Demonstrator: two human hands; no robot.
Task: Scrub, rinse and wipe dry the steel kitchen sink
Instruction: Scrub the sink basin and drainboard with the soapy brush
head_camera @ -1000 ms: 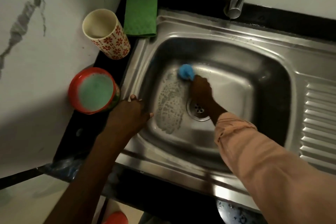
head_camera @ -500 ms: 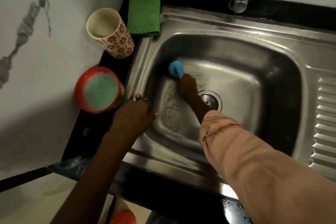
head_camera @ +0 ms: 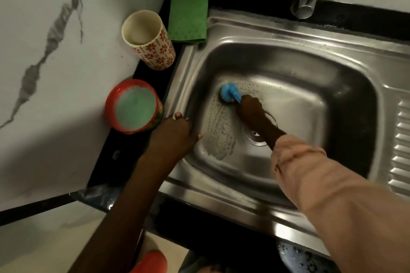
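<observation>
Sink (head_camera: pixel 346 68) set in tabletop, scrub step: right hand (head_camera: pixel 250 109) grips blue scrubber (head_camera: pixel 229 93) on suds at basin floor's far-left, left hand (head_camera: pixel 175 134) flat on rim, fingers straight; next, probably work unsoaped right half, then rinse.

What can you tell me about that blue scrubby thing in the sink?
The blue scrubber looks like plastic, with a round head and a short handle. The right hand grips the handle and presses the head against the floor of the steel sink, near the back left of the basin. Soapy foam lies beside it. Its underside is hidden.
</observation>
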